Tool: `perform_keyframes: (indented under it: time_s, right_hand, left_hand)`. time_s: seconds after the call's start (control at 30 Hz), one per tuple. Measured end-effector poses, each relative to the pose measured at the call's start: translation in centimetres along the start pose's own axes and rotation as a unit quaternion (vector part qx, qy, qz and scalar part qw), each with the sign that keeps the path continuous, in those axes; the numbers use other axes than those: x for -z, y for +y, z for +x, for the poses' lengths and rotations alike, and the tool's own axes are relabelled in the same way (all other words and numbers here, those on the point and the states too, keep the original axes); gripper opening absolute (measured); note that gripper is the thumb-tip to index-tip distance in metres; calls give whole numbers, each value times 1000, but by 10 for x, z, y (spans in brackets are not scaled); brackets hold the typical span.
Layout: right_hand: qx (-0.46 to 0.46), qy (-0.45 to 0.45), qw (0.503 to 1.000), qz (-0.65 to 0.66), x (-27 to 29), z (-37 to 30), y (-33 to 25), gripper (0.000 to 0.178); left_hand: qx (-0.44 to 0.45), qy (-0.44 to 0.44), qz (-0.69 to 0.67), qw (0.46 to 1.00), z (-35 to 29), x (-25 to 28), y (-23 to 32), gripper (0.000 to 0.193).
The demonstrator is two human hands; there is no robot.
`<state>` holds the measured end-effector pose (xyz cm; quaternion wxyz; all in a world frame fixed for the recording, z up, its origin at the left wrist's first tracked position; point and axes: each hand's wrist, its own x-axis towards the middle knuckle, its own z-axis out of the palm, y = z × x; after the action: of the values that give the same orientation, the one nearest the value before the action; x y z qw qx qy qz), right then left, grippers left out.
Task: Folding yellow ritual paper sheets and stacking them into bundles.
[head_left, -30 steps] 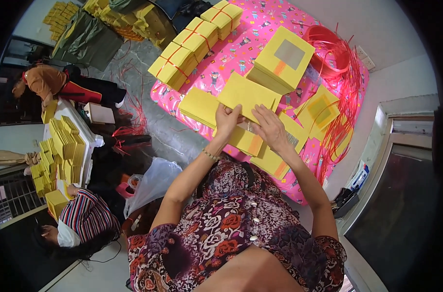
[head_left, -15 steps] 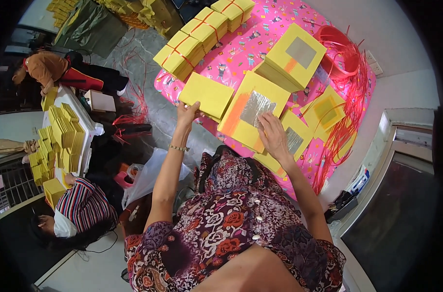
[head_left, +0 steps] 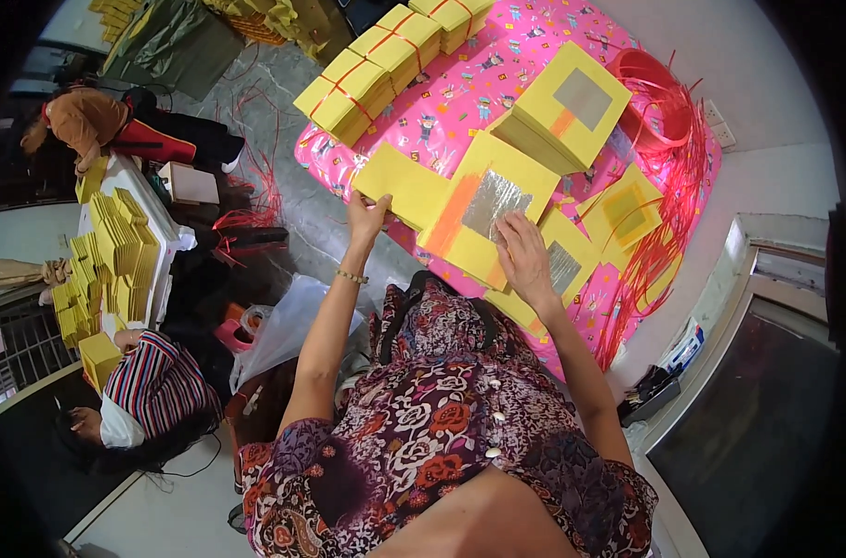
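Note:
My left hand (head_left: 367, 219) pinches the near left corner of a stack of plain yellow paper sheets (head_left: 400, 181), thumb on top and fingers at the edge. That stack's right side meets a taller pile of yellow sheets (head_left: 456, 216), whose top carries a silver foil square (head_left: 497, 205) and an orange stripe. My right hand (head_left: 523, 256) rests on this pile by the foil's near right corner, fingers extended and holding nothing. Partly beneath my right wrist lie more foil-marked yellow sheets (head_left: 567, 260).
A pink patterned cover (head_left: 479, 84) spreads over the table. Bundles tied with red strips (head_left: 349, 93) line its far left edge. Another foil-topped pile (head_left: 572, 107) stands beyond, beside a red basin (head_left: 651, 102) and loose red strips (head_left: 641, 288). Two people work at a white table (head_left: 167, 251) on the left.
My left hand has shifted slightly right with the plain yellow stack, bringing it closer against the foil-topped pile. My right hand stays on that pile.

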<state>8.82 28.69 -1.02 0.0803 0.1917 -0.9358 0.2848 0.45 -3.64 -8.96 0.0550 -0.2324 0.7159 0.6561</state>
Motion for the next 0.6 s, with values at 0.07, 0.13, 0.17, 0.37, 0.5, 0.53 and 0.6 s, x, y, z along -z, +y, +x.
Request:
perform_keyframes:
  time_s: [0.07, 0.13, 0.17, 0.37, 0.5, 0.53, 0.6]
  right_hand:
    - [4, -1, 1000, 4, 0, 1, -2, 43]
    - [-10, -2, 1000, 9, -1, -1, -1, 43]
    - [-11, -1, 1000, 8, -2, -1, 1, 43]
    - [-16, 6, 1000, 2, -5, -5, 4, 43]
    - [-11, 9, 1000, 6, -4, -2, 0, 42]
    - [-12, 8, 1000, 5, -4, -2, 1, 42]
    - [-13, 10, 1000, 5, -5, -2, 2, 42]
  left_hand:
    - [-34, 16, 38, 999, 1, 5, -6, 45]
    - [-85, 105, 233, 963, -4, 1, -2, 56]
    - [-85, 103, 233, 963, -8, -2, 0, 56]
    - [-340, 195, 440, 808, -27, -18, 26, 58]
    - [-417, -31, 419, 806, -20, -23, 12, 39]
    - [-388, -53, 385, 835, -24, -29, 12, 33]
    - [-351, -76, 405, 841, -31, -32, 11, 42]
